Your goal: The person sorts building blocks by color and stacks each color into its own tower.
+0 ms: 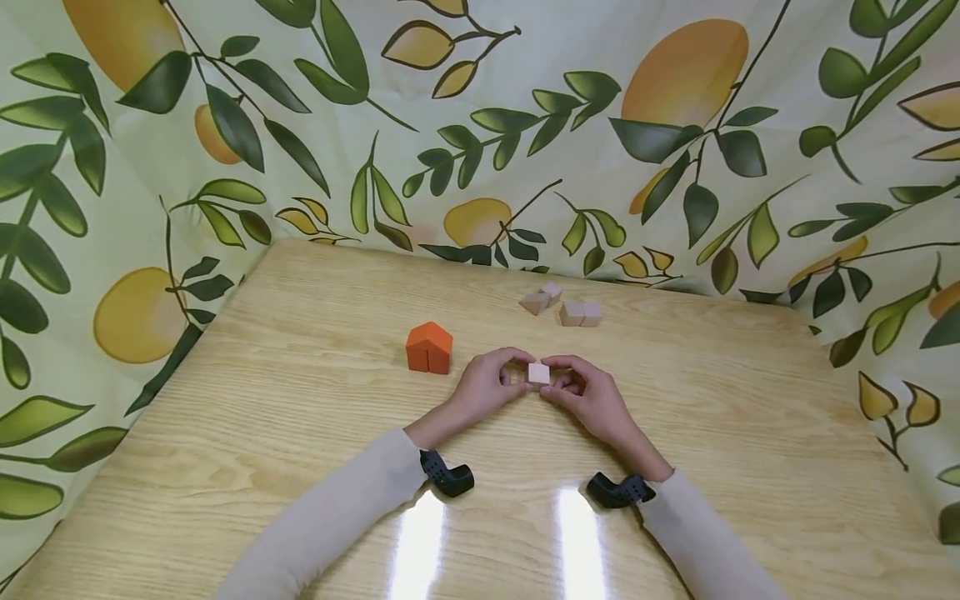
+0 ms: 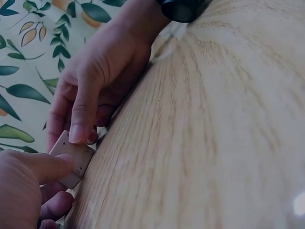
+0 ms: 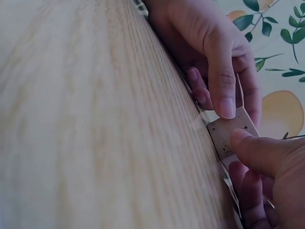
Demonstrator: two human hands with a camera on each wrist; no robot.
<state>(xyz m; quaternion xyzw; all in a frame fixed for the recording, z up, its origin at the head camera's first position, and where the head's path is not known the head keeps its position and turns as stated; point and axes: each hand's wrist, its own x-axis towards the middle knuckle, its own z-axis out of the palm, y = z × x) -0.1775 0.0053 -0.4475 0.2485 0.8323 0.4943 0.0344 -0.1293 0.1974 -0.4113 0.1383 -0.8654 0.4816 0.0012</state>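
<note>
Between the hands in the head view is a small pale wooden block [image 1: 538,373], low over or on the table. My left hand [image 1: 486,385] pinches its left side with thumb and fingertips. From the right, my right hand [image 1: 596,398] pinches the same block. Both thumbs lie on the near face, which carries small dark specks; this block [image 2: 80,160] shows close up in the left wrist view. In the right wrist view the block [image 3: 226,133] sits by the tabletop; whether it touches the wood is hard to tell. Left of the hands stands an orange house-shaped group of blocks [image 1: 429,348].
Behind the hands are two pale blocks side by side [image 1: 581,313]. Next to them lie a pale triangular block [image 1: 535,302] and a small pale block [image 1: 552,291]. The wooden table [image 1: 300,400] meets a leaf-and-fruit patterned cloth [image 1: 465,125] at its back edge.
</note>
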